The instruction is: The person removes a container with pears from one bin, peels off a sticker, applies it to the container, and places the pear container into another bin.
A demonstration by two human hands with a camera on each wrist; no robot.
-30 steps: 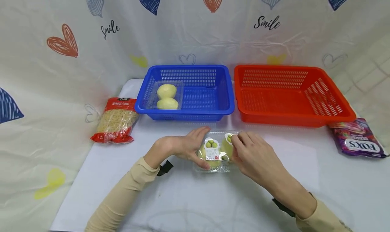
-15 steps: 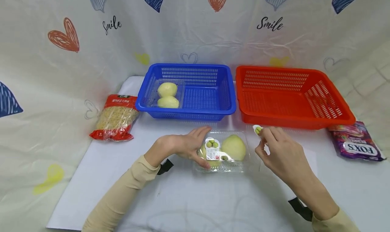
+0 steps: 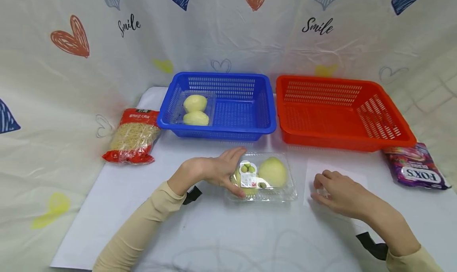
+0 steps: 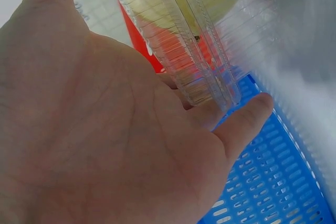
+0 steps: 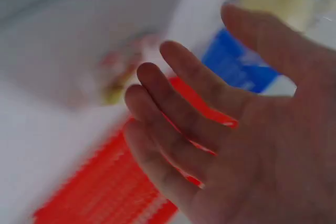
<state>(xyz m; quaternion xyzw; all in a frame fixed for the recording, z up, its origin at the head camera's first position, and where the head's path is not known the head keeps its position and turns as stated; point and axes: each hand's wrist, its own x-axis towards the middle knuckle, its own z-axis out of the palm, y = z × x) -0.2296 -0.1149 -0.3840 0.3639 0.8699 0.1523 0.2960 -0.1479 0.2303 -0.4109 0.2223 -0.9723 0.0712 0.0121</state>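
A clear plastic clamshell box (image 3: 283,194) of round, pale yellow-green fruit (image 3: 273,172) lies on the white table. A white label (image 3: 248,176) with green fruit printed on it sits on the lid's left part. My left hand (image 3: 223,170) grips the box's left end between thumb and fingers; the left wrist view shows its ridged plastic edge (image 4: 210,72) against the fingers. To the right of the box, my right hand (image 3: 340,194) hovers low over a thin white sheet (image 3: 308,176). The right wrist view shows its palm bare and fingers (image 5: 184,114) spread, loosely bent.
Behind the box stand a blue basket (image 3: 217,131) holding another clear fruit box (image 3: 210,109), and a red basket (image 3: 342,141). A pasta bag (image 3: 133,137) lies at the left, a purple FOX'S bag (image 3: 419,168) at the right. A printed curtain (image 3: 221,33) hangs behind.
My right hand peeled a round fruit sticker off the lid and moved right and down; the sticker no longer shows in its fingers. My left hand stayed on the box.
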